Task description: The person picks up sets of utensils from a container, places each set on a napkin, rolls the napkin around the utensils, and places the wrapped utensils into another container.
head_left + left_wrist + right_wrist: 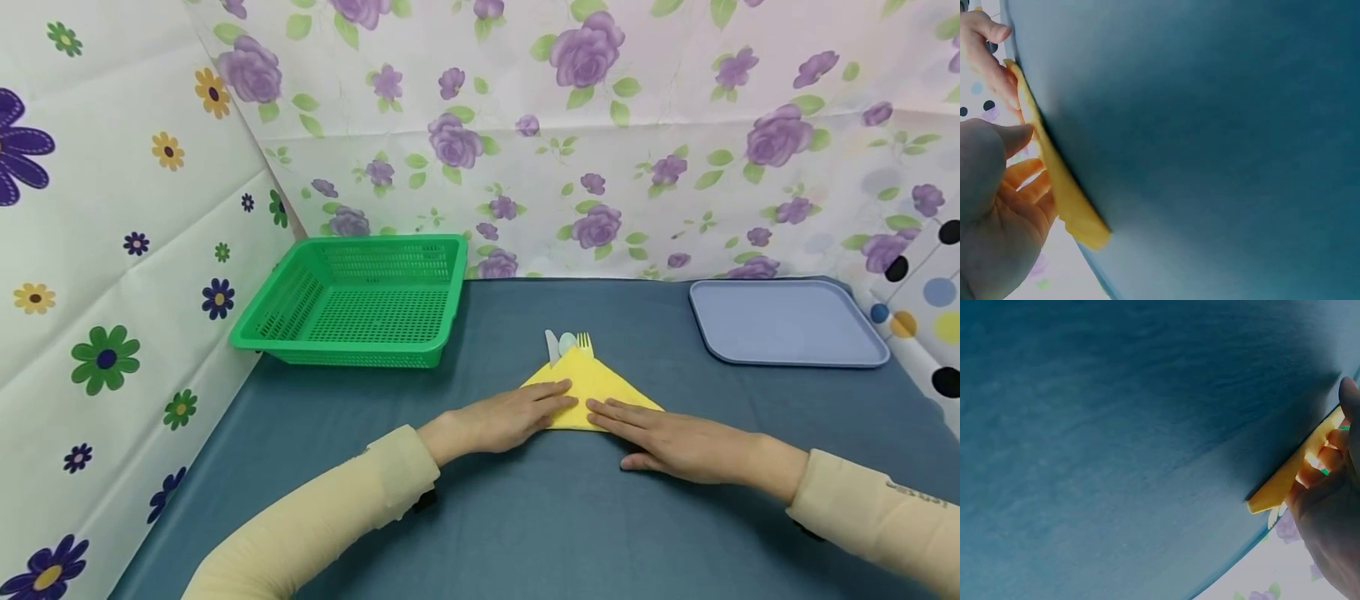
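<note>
A yellow napkin (pixel 592 379), folded to a triangle, lies on the blue-covered table with its peak pointing away from me. From under the peak stick out the ends of a knife (pixel 552 345), a spoon (pixel 567 340) and a yellow fork (pixel 584 342); the rest of them is hidden by the cloth. My left hand (pixel 501 418) rests its fingers on the napkin's left part. On the right part lie the straight fingers of my right hand (pixel 678 442), its thumb off the near edge. Both wrist views show the napkin edge-on beneath the fingers.
A green perforated plastic basket (pixel 347 354) stands at the back left. At the back right lies a light blue tray (pixel 795 321). Flower-printed cloth (pixel 525 200) hangs behind the table (pixel 540 533), and more patterned cloth closes off its left and right sides.
</note>
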Demonstrator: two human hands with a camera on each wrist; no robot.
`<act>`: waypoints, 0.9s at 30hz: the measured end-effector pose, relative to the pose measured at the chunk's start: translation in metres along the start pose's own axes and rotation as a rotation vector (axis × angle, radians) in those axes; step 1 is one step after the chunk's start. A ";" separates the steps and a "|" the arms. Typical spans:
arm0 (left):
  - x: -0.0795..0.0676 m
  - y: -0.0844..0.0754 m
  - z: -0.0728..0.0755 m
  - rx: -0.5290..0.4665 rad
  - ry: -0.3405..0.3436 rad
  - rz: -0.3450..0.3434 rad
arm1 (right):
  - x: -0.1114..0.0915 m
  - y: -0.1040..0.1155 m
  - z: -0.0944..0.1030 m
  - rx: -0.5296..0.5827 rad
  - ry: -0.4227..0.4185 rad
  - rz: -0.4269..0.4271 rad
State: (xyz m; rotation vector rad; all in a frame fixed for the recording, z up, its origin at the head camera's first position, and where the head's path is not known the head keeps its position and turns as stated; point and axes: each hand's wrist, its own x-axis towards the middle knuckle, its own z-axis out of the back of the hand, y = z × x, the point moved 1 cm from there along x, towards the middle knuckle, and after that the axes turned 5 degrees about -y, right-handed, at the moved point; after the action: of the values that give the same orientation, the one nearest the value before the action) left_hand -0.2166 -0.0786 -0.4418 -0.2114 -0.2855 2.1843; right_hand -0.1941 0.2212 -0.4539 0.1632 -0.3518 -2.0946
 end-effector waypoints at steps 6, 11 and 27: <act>0.010 0.002 0.008 0.042 0.057 0.010 | 0.002 0.002 -0.001 -0.020 0.031 0.009; 0.017 0.001 0.013 -0.015 0.147 0.042 | 0.003 0.006 -0.004 -0.073 0.001 0.036; 0.042 0.009 0.018 -0.026 0.166 0.075 | 0.002 0.009 -0.006 -0.085 -0.008 0.078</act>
State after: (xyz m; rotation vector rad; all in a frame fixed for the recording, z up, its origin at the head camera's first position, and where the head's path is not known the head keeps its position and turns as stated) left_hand -0.2526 -0.0519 -0.4291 -0.4222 -0.2152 2.2221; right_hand -0.1862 0.2141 -0.4571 0.0895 -0.2698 -2.0299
